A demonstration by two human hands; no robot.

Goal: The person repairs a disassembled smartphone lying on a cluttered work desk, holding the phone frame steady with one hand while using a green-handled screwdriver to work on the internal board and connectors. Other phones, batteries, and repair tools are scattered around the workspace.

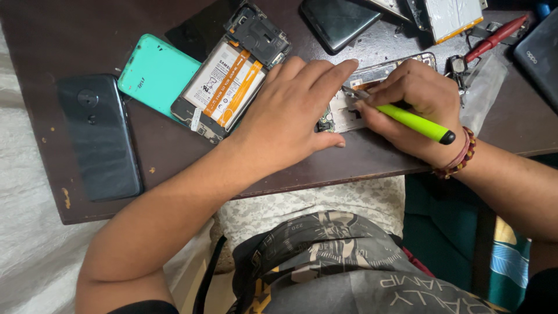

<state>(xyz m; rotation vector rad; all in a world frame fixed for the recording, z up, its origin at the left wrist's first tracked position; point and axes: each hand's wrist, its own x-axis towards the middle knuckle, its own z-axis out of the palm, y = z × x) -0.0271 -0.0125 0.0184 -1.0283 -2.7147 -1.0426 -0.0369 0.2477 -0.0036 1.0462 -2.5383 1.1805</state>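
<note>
Phone frame, opened, flat at centre of dark tabletop, circuit parts exposed. Left hand spread wide, palm down, pressing on frame's near-left part and hiding much of it. Right hand, at 3 o'clock of frame, closed in a pen-like grip on a green tool; tip buried under fingers, so contact point cannot be told.

Risks, as judgement: tip slipping off a small part and gouging the board or jabbing left fingertips lying just beside it; frame skidding toward tabletop edge at 6 o'clock if left pressure eases. Second phone with battery exposed, at 10 o'clock, touching left wrist area: a nudge could shove it against teal cover. Black phone at 9 o'clock, well apart. Red tool and loose parts at 1 o'clock, easy to scatter with right elbow.
</note>
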